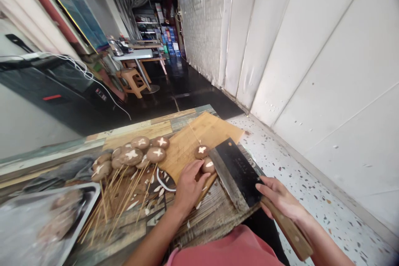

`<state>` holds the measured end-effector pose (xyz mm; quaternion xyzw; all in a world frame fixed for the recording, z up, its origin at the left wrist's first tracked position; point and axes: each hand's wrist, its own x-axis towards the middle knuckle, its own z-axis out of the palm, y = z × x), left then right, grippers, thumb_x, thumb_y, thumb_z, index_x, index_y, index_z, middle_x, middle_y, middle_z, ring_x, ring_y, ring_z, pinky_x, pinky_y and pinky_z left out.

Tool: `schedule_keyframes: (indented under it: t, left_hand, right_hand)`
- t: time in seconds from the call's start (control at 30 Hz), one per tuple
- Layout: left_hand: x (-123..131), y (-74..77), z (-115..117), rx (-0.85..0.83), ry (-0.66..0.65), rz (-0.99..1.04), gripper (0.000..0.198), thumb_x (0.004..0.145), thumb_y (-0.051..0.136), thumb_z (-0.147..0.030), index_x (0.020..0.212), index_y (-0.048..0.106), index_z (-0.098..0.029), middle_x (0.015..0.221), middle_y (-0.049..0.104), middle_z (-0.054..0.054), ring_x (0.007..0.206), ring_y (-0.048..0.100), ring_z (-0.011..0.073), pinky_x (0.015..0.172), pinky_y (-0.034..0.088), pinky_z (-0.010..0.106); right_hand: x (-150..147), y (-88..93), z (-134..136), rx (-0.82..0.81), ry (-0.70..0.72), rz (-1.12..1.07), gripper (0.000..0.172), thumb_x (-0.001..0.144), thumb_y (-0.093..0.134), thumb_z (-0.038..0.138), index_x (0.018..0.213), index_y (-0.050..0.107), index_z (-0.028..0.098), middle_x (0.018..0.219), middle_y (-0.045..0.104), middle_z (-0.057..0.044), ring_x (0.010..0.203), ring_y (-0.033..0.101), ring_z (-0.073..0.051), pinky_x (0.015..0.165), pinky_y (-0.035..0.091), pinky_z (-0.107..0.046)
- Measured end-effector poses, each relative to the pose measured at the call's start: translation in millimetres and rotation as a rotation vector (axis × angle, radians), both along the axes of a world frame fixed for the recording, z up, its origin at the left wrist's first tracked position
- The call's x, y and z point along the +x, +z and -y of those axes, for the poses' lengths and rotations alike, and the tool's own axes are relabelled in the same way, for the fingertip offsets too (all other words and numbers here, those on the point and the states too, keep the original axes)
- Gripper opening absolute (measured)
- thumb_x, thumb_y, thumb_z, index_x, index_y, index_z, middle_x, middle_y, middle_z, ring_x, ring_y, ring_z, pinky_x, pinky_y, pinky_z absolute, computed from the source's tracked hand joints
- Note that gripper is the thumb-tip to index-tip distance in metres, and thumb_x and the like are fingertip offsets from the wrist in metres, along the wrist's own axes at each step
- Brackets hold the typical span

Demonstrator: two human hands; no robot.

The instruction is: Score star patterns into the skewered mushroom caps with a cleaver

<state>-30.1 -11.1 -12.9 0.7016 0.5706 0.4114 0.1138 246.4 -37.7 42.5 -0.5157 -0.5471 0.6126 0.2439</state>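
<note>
My left hand (191,178) is closed on a brown mushroom (208,166) with one pale slit in its cap, at the near right edge of the wooden cutting board (181,149). Just beyond it lies another mushroom (201,149) with a pale cross cut in its cap, and a thin stick runs from it across the board. My right hand (277,195) grips a cleaver (240,174) near where its wooden handle meets the dark blade. The blade's edge faces the held mushroom and stands close beside it. Left of the board, cross-cut mushrooms on wooden skewers (124,191) are piled together.
A metal tray (90,203) with a plastic bag and more mushrooms is at the near left. Pale mushroom scraps (149,203) litter the wood-patterned table (131,228). A dark cloth (59,176) lies behind the tray. A white wall (311,70) rises on the right.
</note>
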Motion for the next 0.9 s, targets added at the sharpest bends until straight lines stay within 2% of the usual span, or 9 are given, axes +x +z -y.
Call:
schedule_keyframes:
  t: [0.07,0.13,0.2,0.3,0.37,0.43,0.6,0.77,0.9]
  left_hand:
    - [0.9,-0.7,0.2,0.010,0.012,0.005,0.032,0.081,0.065,-0.033,0.109,0.065,-0.018,0.110,0.069,0.010,0.103,0.063,0.0244,0.093,0.050,0.044]
    - [2.2,0.2,0.5,0.013,0.011,0.004,0.033,0.080,0.066,-0.033,0.109,0.065,-0.018,0.110,0.069,0.009,0.102,0.063,0.0243,0.093,0.050,0.043]
    - [3.5,2.8,0.9,0.001,0.005,-0.005,0.033,0.079,0.067,-0.032,0.109,0.065,-0.018,0.108,0.068,0.009,0.100,0.063,0.0241,0.091,0.050,0.042]
    - [5.1,8.5,1.6,-0.030,-0.015,-0.018,0.026,0.078,0.065,-0.027,0.102,0.066,-0.018,0.101,0.069,0.008,0.094,0.063,0.0235,0.085,0.052,0.041]
    - [5.8,11.6,2.2,-0.050,-0.023,-0.009,0.017,0.077,0.063,-0.022,0.092,0.068,-0.018,0.093,0.070,0.007,0.088,0.064,0.0232,0.080,0.053,0.039]
    - [6.2,13.0,2.9,-0.073,-0.024,0.024,0.011,0.075,0.061,-0.019,0.084,0.067,-0.017,0.087,0.070,0.007,0.084,0.064,0.0230,0.076,0.053,0.038]
    - [5.2,9.0,3.7,-0.078,-0.086,0.097,0.013,0.074,0.061,-0.021,0.085,0.066,-0.017,0.087,0.071,0.007,0.083,0.065,0.0233,0.078,0.053,0.038]
    - [1.8,-1.5,0.8,-0.009,-0.104,0.021,0.017,0.074,0.061,-0.022,0.090,0.067,-0.017,0.092,0.072,0.008,0.089,0.065,0.0253,0.084,0.052,0.042]
    - [1.9,-9.2,-2.0,0.029,-0.094,-0.008,0.020,0.075,0.059,-0.023,0.092,0.068,-0.018,0.092,0.073,0.008,0.091,0.066,0.0263,0.088,0.052,0.044]
  right_hand:
    - [-2.5,12.8,10.3,0.185,0.022,0.176,0.029,0.094,0.045,0.041,0.072,0.038,0.024,0.038,0.049,0.006,0.034,0.044,-0.011,0.041,0.033,-0.023]
    - [-9.0,23.0,23.4,0.515,0.075,0.456,0.025,0.098,0.037,0.032,0.076,0.043,0.023,0.046,0.053,0.002,0.039,0.049,-0.014,0.045,0.037,-0.026]
    - [-19.6,27.0,36.3,0.871,0.174,0.711,0.024,0.097,0.031,0.021,0.087,0.052,0.017,0.054,0.059,-0.003,0.041,0.051,-0.016,0.043,0.038,-0.028]
    - [-37.3,23.8,50.2,1.281,0.328,0.983,0.031,0.083,0.034,0.001,0.103,0.057,0.000,0.071,0.070,-0.017,0.046,0.060,-0.021,0.041,0.044,-0.031]
    - [-46.7,20.9,55.2,1.418,0.390,1.113,0.039,0.070,0.042,-0.003,0.104,0.059,-0.008,0.085,0.072,-0.027,0.057,0.068,-0.027,0.044,0.052,-0.033]
    - [-52.9,20.9,57.9,1.453,0.429,1.201,0.044,0.060,0.049,-0.001,0.102,0.062,-0.009,0.091,0.071,-0.031,0.063,0.070,-0.031,0.045,0.055,-0.035]
    - [-60.7,29.0,62.2,1.422,0.496,1.295,0.049,0.053,0.057,0.002,0.101,0.067,-0.007,0.090,0.070,-0.032,0.049,0.066,-0.029,0.034,0.052,-0.035]
    - [-67.1,29.3,67.9,1.431,0.520,1.381,0.048,0.055,0.058,0.002,0.101,0.068,-0.006,0.089,0.069,-0.034,0.043,0.062,-0.028,0.030,0.048,-0.035]
    - [-75.3,23.9,70.5,1.365,0.525,1.443,0.049,0.059,0.057,0.003,0.107,0.066,-0.008,0.093,0.067,-0.038,0.042,0.061,-0.027,0.029,0.045,-0.034]
